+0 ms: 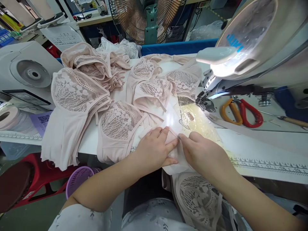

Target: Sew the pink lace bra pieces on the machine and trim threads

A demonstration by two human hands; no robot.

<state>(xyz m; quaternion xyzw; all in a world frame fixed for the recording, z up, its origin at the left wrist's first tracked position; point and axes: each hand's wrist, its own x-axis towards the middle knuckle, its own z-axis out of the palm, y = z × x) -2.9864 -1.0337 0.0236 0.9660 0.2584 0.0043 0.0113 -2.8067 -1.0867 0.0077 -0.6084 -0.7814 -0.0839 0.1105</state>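
Pale pink bra fabric (172, 136) lies under the lit sewing head, in front of my body. My left hand (154, 149) rests on it, fingers bent down onto the cloth, with some of it between thumb and forefinger. My right hand (204, 154) is closed in a pinch at the fabric's edge, close to the left fingertips. A tiny dark spot shows at that pinch; what it is I cannot make out. The sewing machine's presser foot (204, 103) stands just beyond the hands. A lace bra cup (198, 199) hangs below the table edge, near my lap.
Lace bras (120, 122) are spread and piled to the left. Orange-handled scissors (231, 110), red-handled scissors (251, 114) and a wooden-handled tool (295, 121) lie right of the needle. A fan (151, 24) stands behind, a purple basket (78, 179) and red stool (37, 179) lower left.
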